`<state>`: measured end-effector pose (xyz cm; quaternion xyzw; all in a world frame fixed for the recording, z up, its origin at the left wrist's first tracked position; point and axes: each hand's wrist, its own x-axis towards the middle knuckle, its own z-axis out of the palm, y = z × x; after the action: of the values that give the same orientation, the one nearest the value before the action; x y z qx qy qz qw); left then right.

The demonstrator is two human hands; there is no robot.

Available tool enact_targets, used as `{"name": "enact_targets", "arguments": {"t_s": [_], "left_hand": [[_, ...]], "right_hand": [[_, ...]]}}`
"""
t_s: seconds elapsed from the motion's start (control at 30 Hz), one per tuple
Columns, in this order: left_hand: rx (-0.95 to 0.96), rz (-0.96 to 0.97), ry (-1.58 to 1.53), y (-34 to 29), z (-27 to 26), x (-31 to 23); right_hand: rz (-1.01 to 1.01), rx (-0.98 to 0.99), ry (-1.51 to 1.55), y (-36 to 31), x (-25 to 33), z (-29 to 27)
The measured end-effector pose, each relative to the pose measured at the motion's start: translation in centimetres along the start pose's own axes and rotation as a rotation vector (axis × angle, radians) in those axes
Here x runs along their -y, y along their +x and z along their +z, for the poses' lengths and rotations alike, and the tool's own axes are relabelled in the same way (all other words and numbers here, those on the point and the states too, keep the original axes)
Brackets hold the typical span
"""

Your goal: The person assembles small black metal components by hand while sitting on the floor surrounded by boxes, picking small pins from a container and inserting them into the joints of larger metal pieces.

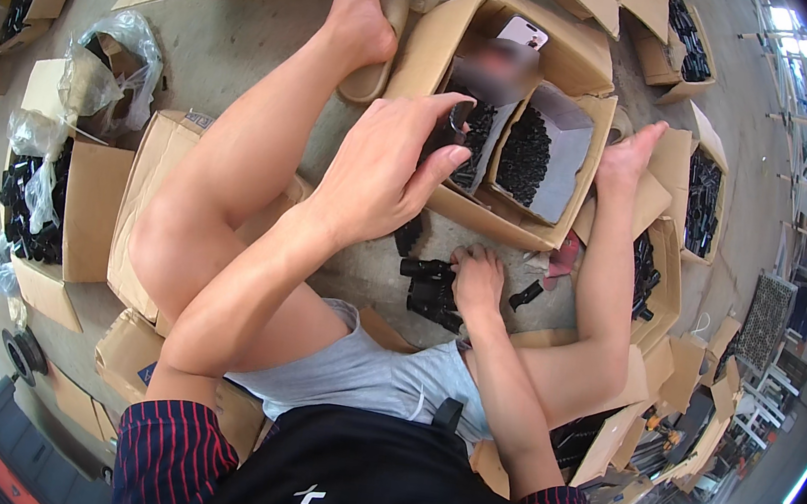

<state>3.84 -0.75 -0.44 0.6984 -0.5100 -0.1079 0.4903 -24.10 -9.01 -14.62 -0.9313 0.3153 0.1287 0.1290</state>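
Note:
My left hand (379, 163) is raised in front of the open carton, closed around a short black curved part (451, 129) pinched between thumb and fingers. Low between my legs, my right hand (478, 279) has its fingers curled at the edge of a small pile of black tubular parts (434, 294) on the floor; its fingertips are partly hidden. One loose black part (525, 295) lies just right of that hand. Ahead stands a cardboard carton (497, 225) holding two grey-lined boxes; many small black pieces (527, 151) fill the right one.
A phone (523, 33) leans at the carton's far side, near a blurred patch. Cartons of black parts stand around me, such as the left carton (96, 214) and the far right carton (686, 45). A red scrap (562, 259) lies by my right leg. Plastic bags (114, 65) drape the left cartons.

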Motion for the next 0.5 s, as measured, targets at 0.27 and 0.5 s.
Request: {"name": "enact_targets", "arguments": {"t_s": [0.27, 0.5], "left_hand": [[0.123, -0.357, -0.533, -0.1, -0.5, -0.2], [0.238, -0.538, -1.072, -0.3, 1.1, 0.2]], "right_hand": [[0.31, -0.106, 0.712, -3.4, 1.2, -9.3], [0.137, -0.596, 1.142, -4.9, 3.9, -16.6]]}}
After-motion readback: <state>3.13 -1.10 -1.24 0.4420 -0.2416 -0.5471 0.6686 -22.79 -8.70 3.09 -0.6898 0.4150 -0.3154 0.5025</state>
